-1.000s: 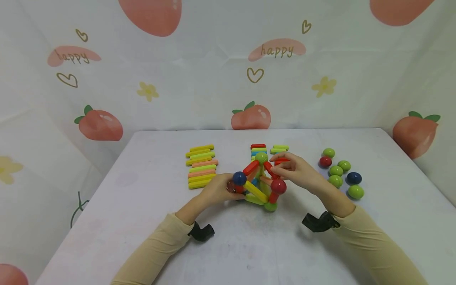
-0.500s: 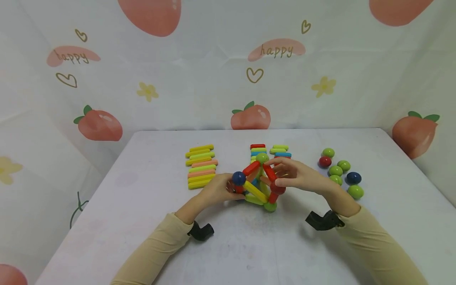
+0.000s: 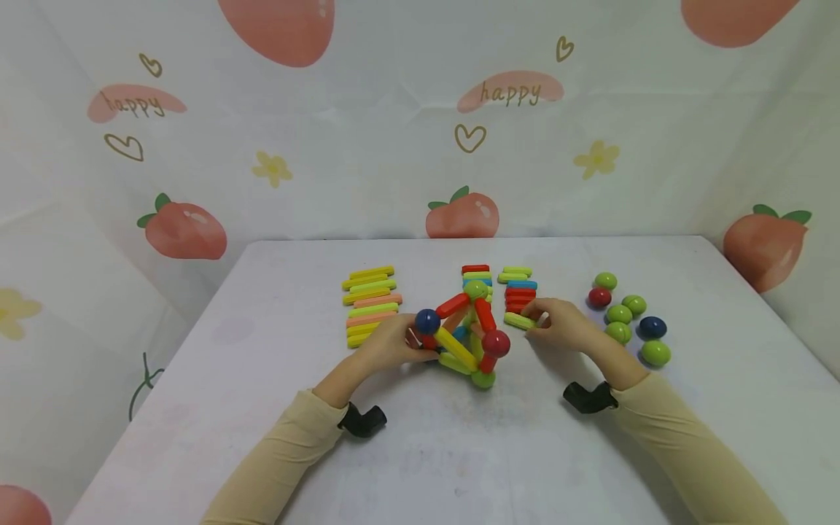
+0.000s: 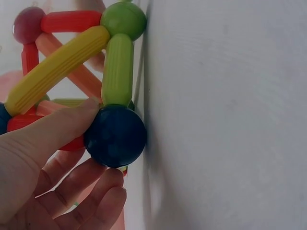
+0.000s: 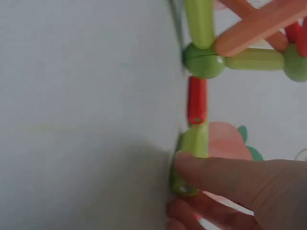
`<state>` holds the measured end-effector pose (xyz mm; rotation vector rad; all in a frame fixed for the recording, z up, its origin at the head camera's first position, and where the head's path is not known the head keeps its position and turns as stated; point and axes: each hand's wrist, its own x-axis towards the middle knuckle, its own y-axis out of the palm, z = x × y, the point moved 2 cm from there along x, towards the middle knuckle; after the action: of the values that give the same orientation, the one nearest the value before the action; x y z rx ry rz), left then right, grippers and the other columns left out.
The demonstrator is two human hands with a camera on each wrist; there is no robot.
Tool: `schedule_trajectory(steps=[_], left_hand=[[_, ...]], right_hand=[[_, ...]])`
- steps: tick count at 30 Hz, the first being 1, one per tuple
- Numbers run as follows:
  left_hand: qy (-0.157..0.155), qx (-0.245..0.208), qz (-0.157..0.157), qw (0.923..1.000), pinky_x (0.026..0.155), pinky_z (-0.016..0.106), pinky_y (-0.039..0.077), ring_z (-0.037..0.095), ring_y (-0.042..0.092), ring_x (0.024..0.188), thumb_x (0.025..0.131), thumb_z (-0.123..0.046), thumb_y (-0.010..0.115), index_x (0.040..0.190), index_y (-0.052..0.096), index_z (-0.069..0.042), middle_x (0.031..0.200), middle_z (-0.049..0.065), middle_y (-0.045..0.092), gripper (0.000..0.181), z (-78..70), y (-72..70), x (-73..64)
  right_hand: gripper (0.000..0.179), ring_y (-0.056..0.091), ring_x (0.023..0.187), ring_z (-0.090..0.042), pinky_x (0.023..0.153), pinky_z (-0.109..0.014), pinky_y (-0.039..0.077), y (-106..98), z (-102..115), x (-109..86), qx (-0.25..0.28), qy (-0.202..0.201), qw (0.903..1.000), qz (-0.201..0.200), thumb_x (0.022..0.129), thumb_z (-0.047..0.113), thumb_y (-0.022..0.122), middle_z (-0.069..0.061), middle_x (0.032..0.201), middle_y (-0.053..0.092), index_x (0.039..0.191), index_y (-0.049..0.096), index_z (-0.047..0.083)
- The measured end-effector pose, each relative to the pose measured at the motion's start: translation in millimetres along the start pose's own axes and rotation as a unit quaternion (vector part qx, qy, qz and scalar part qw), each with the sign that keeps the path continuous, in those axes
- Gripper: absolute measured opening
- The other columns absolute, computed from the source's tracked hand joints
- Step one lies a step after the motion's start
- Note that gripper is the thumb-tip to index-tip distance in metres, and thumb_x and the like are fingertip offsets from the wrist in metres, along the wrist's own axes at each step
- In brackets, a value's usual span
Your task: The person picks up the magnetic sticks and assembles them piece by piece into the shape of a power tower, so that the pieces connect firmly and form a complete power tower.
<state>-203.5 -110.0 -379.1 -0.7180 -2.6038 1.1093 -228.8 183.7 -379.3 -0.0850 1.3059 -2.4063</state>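
Observation:
A frame of magnetic sticks and balls (image 3: 457, 350) stands in the middle of the table, with a green ball on top and blue and red balls at its sides. My left hand (image 3: 392, 343) grips its left side; in the left wrist view the thumb and fingers close around a red stick beside a dark blue ball (image 4: 115, 136). To the right of the frame, my right hand (image 3: 563, 324) pinches the end of a light green stick (image 3: 518, 321). The right wrist view shows this green stick (image 5: 195, 140) low at the table surface, between thumb and fingers.
Yellow, green and orange sticks (image 3: 371, 300) lie in a column at the left. Shorter sticks (image 3: 477, 275) are lined up behind the frame, and blue and red ones (image 3: 521, 293) just beyond my right hand. Loose balls (image 3: 618, 314) are grouped at the right.
My right hand has let go of the red stick and red ball on the frame and moved down to the green stick. The frame has shifted slightly left with my left hand.

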Motion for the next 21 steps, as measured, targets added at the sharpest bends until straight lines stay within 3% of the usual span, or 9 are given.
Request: schedule_trajectory(steps=[5, 10, 13, 15, 18, 21], left_hand=[[-0.003, -0.001, -0.001, 1.0000, 0.060, 0.017, 0.046, 0.011, 0.054, 0.070, 0.075, -0.018, 0.078, 0.105, 0.065, -0.009, 0.087, 0.005, 0.068, 0.034, -3.0, 1.0, -0.5], [-0.006, -0.012, 0.007, 0.9999, 0.060, 0.017, 0.044, 0.011, 0.051, 0.069, 0.074, -0.021, 0.079, 0.106, 0.064, -0.010, 0.089, 0.003, 0.068, 0.036, -9.9, 5.7, -0.5], [-0.003, -0.014, 0.007, 0.9999, 0.059, 0.017, 0.043, 0.011, 0.050, 0.068, 0.074, -0.023, 0.079, 0.105, 0.064, -0.010, 0.086, 0.003, 0.067, 0.036, -13.7, 9.2, -0.1], [0.000, -0.012, 0.006, 0.9999, 0.058, 0.017, 0.043, 0.010, 0.050, 0.066, 0.074, -0.024, 0.079, 0.104, 0.064, -0.011, 0.083, 0.002, 0.065, 0.036, -15.2, 11.3, 0.2], [0.003, -0.007, 0.005, 1.0000, 0.056, 0.017, 0.043, 0.009, 0.049, 0.064, 0.074, -0.024, 0.079, 0.103, 0.064, -0.010, 0.081, 0.001, 0.064, 0.037, -16.4, 14.1, 1.0], [0.002, -0.005, 0.007, 1.0000, 0.055, 0.017, 0.043, 0.009, 0.050, 0.065, 0.073, -0.025, 0.080, 0.104, 0.064, -0.010, 0.082, 0.001, 0.065, 0.038, -17.1, 15.9, 1.5]], right_hand=[[0.021, 0.056, 0.078, -0.020, 0.071, -0.032, 0.053, -1.2, 1.5, -2.8, -0.016, -0.013, 0.9998, -0.004, 0.083, 0.009, 0.065, -0.014, 0.094, 0.063, 0.102, 0.063, 0.000], [0.025, 0.061, 0.084, -0.025, 0.071, -0.030, 0.055, -16.7, 18.2, -15.7, 0.032, -0.046, 0.9954, -0.078, 0.087, 0.013, 0.063, -0.017, 0.099, 0.065, 0.108, 0.061, -0.001], [0.027, 0.061, 0.089, -0.023, 0.076, -0.021, 0.053, -25.4, 36.6, -27.0, 0.074, -0.089, 0.9851, -0.128, 0.088, 0.012, 0.063, -0.015, 0.102, 0.065, 0.111, 0.060, 0.000], [0.025, 0.060, 0.087, -0.017, 0.078, -0.016, 0.051, -26.7, 49.6, -34.3, 0.092, -0.138, 0.9746, -0.150, 0.086, 0.009, 0.065, -0.011, 0.100, 0.065, 0.109, 0.060, 0.001], [0.022, 0.056, 0.084, -0.010, 0.077, -0.014, 0.049, -21.3, 65.8, -43.5, 0.094, -0.214, 0.9582, -0.164, 0.081, 0.004, 0.068, -0.004, 0.094, 0.062, 0.103, 0.063, 0.005], [0.022, 0.050, 0.082, -0.007, 0.069, -0.018, 0.049, -11.8, 75.2, -49.2, 0.081, -0.243, 0.9536, -0.158, 0.078, 0.004, 0.072, -0.001, 0.093, 0.057, 0.098, 0.065, 0.009]])
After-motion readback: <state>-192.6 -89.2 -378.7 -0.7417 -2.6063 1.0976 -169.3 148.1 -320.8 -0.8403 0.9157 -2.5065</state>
